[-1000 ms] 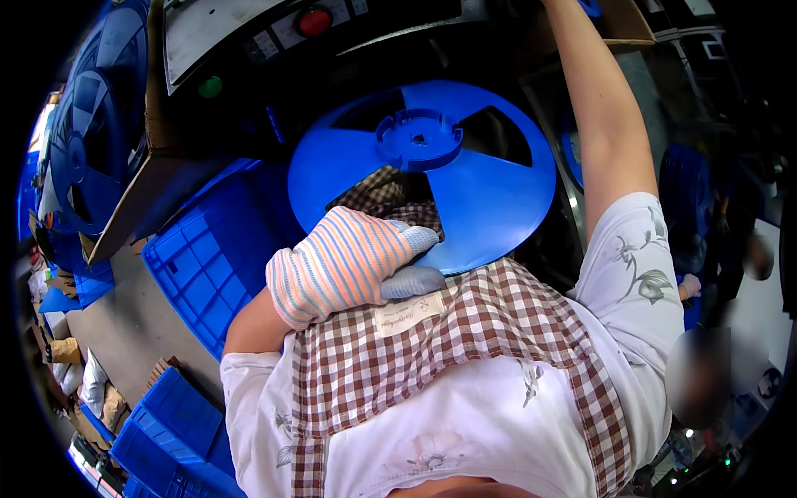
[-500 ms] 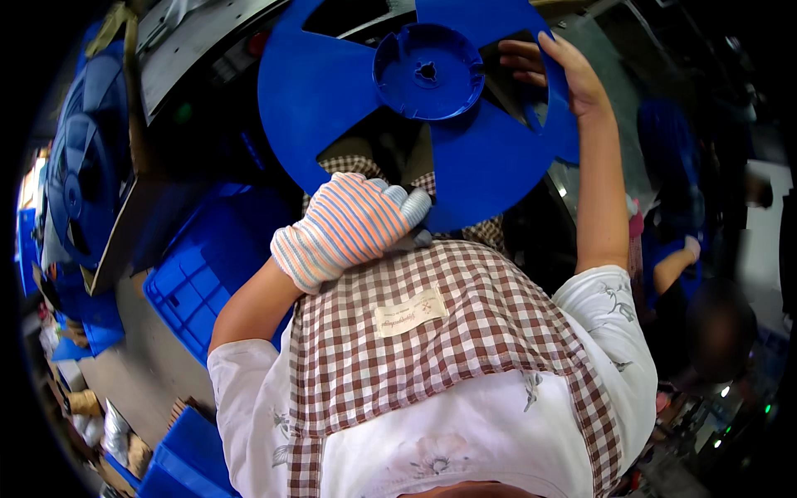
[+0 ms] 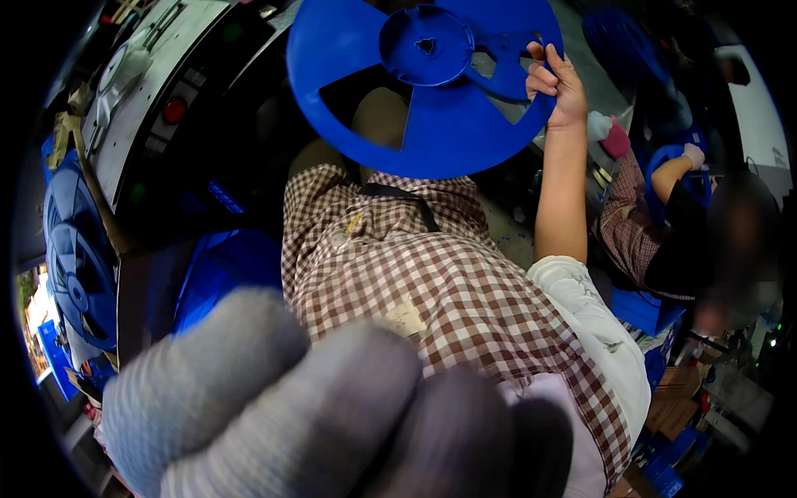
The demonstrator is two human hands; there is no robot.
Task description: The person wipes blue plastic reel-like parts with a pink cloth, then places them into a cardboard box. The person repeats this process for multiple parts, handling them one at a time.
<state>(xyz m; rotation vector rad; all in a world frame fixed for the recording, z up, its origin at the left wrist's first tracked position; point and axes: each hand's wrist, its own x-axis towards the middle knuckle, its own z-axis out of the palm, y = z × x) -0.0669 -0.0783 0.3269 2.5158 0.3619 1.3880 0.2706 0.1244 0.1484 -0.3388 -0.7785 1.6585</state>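
Note:
A large blue plastic fan blade, with a round hollow hub and broad vanes, is held up at the far side, above my lap. My right hand is bare and closed on its right edge, fingers curled at the rim. My left hand, in a striped knitted glove, looms very large and blurred at the near lower left. It is away from the fan blade. Only its blurred fingers show, and whether it holds anything cannot be made out.
More blue fan blades stand in a cardboard box at the left, beside a blue crate. A metal machine table with a red button is at the far left. At the right sits another person with a gloved hand.
My left hand has left the fan blade's near edge and come up close, toward the lower left. The fan blade has moved farther away, and my right hand's fingers have closed on its rim.

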